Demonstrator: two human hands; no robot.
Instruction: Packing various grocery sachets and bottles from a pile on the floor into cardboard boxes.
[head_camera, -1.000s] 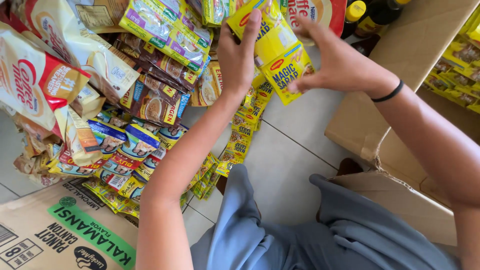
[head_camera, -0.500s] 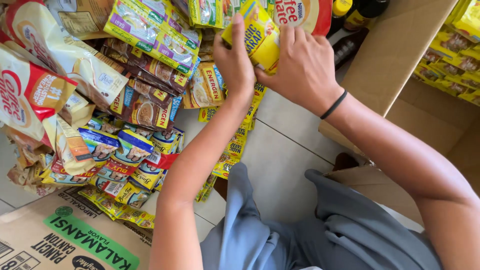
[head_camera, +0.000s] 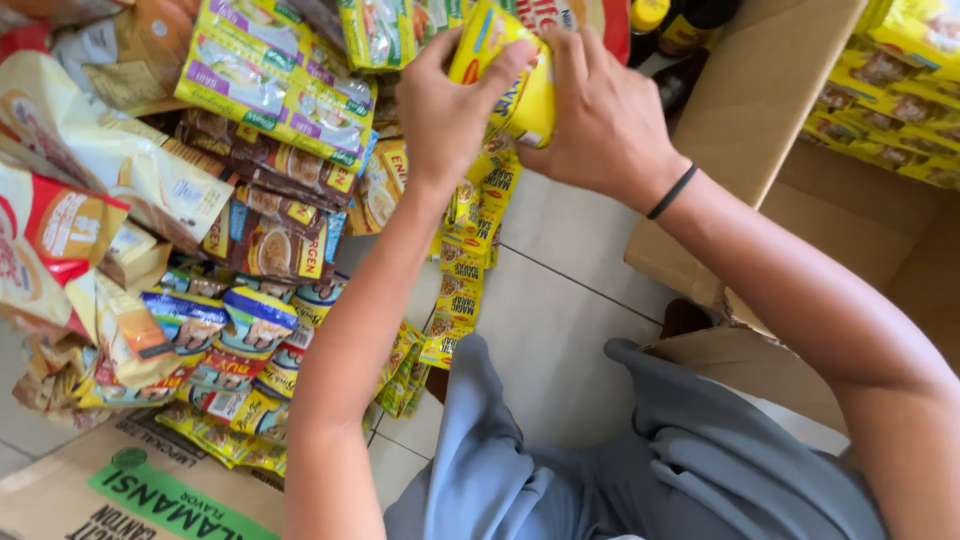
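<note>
— Start with what's closest to us. What do you see?

— Grey trouser legs (head_camera: 640, 450) on the pale tiled floor (head_camera: 560, 300), and a flattened brown carton with a green label (head_camera: 150, 500) lying by the person's left knee. Just past that, a heap of small sachet strips (head_camera: 230, 340) in blue, yellow and brown, spread loose on the floor.

— And the hands?

— Both are up in front. The left hand (head_camera: 445, 110) and the right hand (head_camera: 600, 115) are closed around one folded yellow sachet strip (head_camera: 510, 75), fingers of each pressed on it from either side. The right wrist wears a thin black band (head_camera: 672, 192). The rest of that strip hangs down below the hands as a long yellow chain of sachets (head_camera: 460, 270), its lower end reaching the tiles near the knee.

— So how far along would you say the folding is?

— Partway, I'd judge. The top is gathered into a tight bundle, but a good length still trails loose.

— What's beyond?

— An open cardboard box (head_camera: 780, 110) to the right, with more yellow packets (head_camera: 880, 90) inside. Behind the hands, green-and-yellow packs (head_camera: 280, 80), and a couple of dark bottles (head_camera: 690, 25) at the top edge.
</note>
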